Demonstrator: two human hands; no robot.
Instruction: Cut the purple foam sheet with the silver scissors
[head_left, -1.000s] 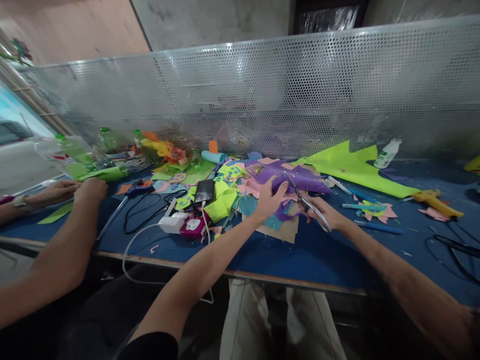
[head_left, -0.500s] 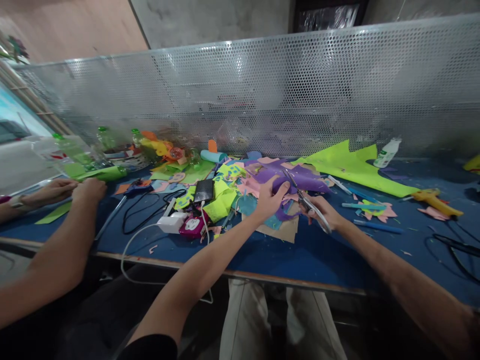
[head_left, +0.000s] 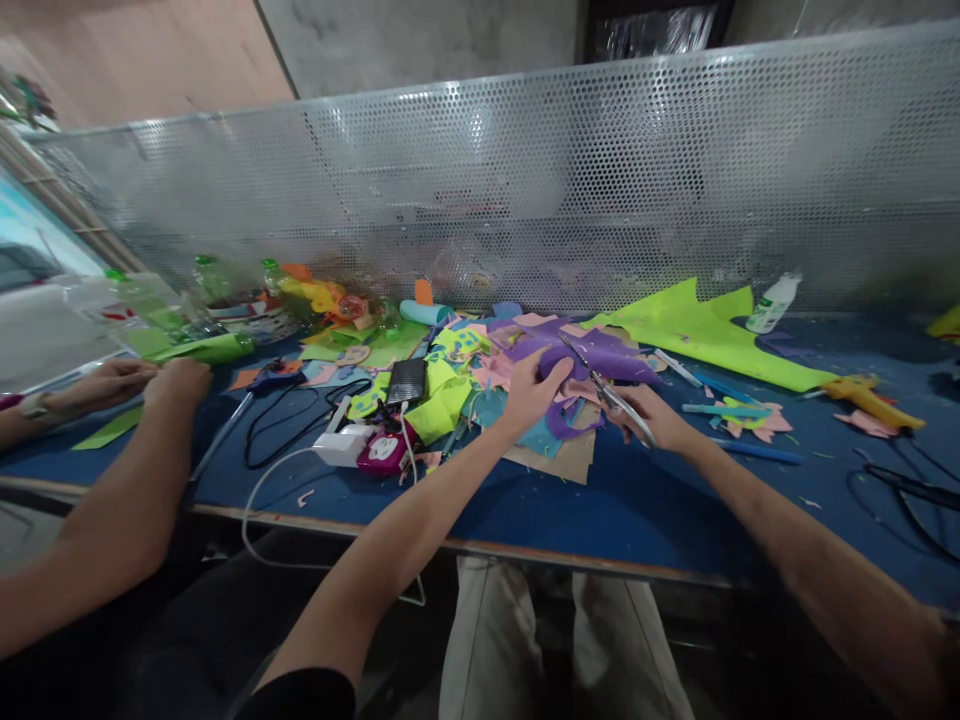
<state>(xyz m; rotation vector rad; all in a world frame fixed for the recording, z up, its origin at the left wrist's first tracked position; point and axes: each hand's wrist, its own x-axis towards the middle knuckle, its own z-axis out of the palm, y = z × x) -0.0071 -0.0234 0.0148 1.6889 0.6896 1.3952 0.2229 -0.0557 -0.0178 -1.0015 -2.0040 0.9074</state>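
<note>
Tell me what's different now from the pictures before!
The right hand and its scissors moved slightly forward and left. The left hand shifted a tiny bit left. Nothing was newly grabbed or let go: the left hand still holds the purple sheet. The yellow glue gun stayed put.

Left hand [head_left: 534,392]: holds purple sheet [head_left: 559,362].
Right hand [head_left: 643,418]: holds scissors [head_left: 622,404], the blades at the purple sheet.
Yellow glue gun [head_left: 872,400]: lies on the blue table [head_left: 600,530], near the white bottle [head_left: 776,303].
</note>
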